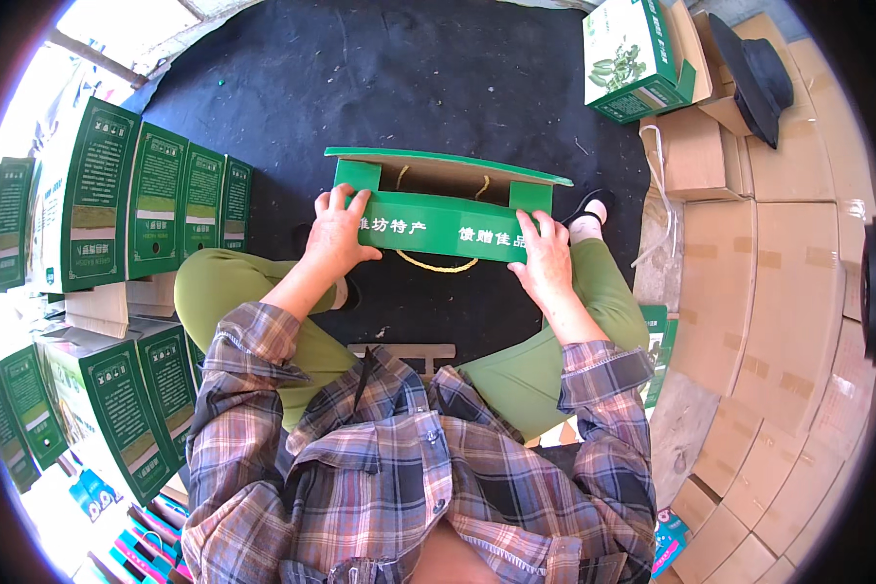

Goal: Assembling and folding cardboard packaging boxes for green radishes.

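A green cardboard gift carton (443, 226) with white lettering stands between my knees, its top partly open. The far flap (448, 164) is raised, and the brown inside shows in the gap. One yellow cord handle (438, 266) loops out on the near side; more cord shows inside the gap. My left hand (339, 236) grips the left end of the near green panel, fingers over its far edge and thumb on the near side. At the right end, my right hand (543, 255) holds the same panel in a similar way. The carton's lower part is hidden.
Green and white cartons (156, 195) stand in stacked rows at my left. Brown cardboard boxes (711, 282) form a wall at my right. A dark hat (757, 78) rests on them beside another green-and-white carton (628, 58). Black sheeting (409, 78) covers the floor ahead.
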